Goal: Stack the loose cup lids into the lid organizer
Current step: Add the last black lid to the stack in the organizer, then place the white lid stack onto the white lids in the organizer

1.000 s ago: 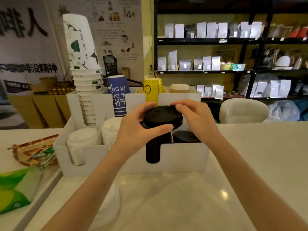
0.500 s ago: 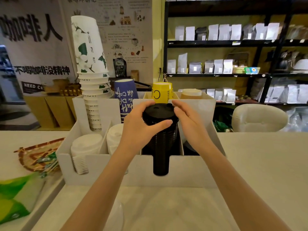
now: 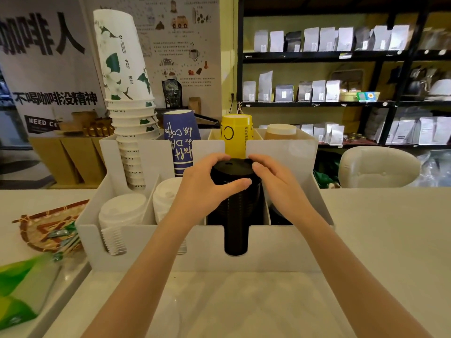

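One view only, head-worn wide-angle, looking forward and slightly down across the counter (image 3: pixel 380 230). Close to the white organizer (image 3: pixel 275 250), which fills mid-frame; both forearms enter from the bottom edge. Shelves (image 3: pixel 317 56) sit far behind, edges bowed by the lens.

The lower part of the black lid stack (image 3: pixel 236 203) is hidden behind the organizer's front wall (image 3: pixel 280 247), apart from a strip seen through the slot. The compartment behind the right hand (image 3: pixel 278 189) is mostly covered. The green packet (image 3: pixel 17 289) is cut off by the left edge, and the shelf bags' labels (image 3: pixel 319 96) cannot be read.
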The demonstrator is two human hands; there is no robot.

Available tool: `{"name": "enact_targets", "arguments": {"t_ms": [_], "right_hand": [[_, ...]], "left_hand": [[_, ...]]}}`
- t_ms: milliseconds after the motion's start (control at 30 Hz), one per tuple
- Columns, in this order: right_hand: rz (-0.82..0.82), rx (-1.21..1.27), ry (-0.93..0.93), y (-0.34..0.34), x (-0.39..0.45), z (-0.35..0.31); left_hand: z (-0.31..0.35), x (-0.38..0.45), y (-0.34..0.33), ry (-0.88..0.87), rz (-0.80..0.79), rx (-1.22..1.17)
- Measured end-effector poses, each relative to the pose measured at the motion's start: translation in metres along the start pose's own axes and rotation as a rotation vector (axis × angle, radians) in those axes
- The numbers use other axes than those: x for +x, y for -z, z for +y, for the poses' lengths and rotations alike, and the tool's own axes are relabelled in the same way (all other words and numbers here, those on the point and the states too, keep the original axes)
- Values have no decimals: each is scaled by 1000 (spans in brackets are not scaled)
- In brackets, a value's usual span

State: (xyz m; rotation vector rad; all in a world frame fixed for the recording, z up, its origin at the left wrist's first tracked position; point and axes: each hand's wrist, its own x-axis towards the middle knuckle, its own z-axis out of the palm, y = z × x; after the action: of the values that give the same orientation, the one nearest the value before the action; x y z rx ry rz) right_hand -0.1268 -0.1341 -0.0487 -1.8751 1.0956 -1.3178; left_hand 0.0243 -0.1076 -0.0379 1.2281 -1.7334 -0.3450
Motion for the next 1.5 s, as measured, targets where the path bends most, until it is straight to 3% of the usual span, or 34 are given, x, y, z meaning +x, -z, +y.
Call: {"name": "enact_targets", "arguments": {"t_ms": [200, 433, 667, 1000, 1200, 1500], "right_hand": [[1, -72, 36, -2, -4, -2], [60, -80, 80, -7, -11, 3], [-2, -125, 46, 0, -13, -3], [192, 22, 148, -25, -62, -36], [12, 69, 78, -63, -104, -32], [-304, -81, -90, -118, -150, -19]], "left_hand": [[0, 1, 7, 18, -126, 69], [4, -1, 3, -6, -136, 127], [7, -8, -1, -15, -148, 192], [10, -62, 35, -71, 35, 57], [-18, -115, 62, 73, -52, 166], [-58, -187, 88, 413, -220, 201]]}}
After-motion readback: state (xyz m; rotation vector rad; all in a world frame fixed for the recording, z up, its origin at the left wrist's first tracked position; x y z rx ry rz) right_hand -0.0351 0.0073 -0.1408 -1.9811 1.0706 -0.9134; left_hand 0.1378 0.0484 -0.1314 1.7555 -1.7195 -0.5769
